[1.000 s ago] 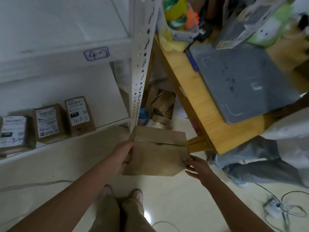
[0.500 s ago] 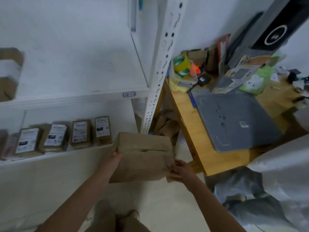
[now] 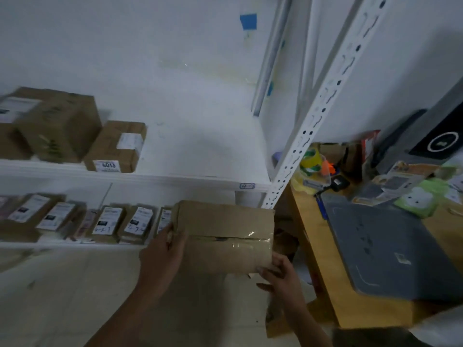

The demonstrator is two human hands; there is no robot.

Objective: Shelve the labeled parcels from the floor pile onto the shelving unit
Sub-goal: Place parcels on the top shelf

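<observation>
I hold a brown cardboard parcel (image 3: 225, 231), taped along its middle seam, in front of the white shelving unit (image 3: 190, 180). My left hand (image 3: 162, 254) grips its left side and my right hand (image 3: 280, 271) grips its lower right corner. No label shows on the side facing me. The upper shelf carries two brown boxes at the left, one marked 4013 (image 3: 115, 149). The right part of that shelf is bare, with a small handwritten tag (image 3: 246, 186) on its front edge. The lower shelf holds a row of several small labeled parcels (image 3: 110, 221).
The white perforated shelf post (image 3: 323, 108) stands just right of the parcel. Beyond it is a wooden desk (image 3: 318, 249) with a grey mat (image 3: 390, 246), tape rolls and clutter. Cardboard scraps lie on the pale floor under the desk.
The parcel has come up from knee height to the level of the shelves. My view has tilted upward, bringing the upper shelf and its boxes into sight. Both hands kept their grip.
</observation>
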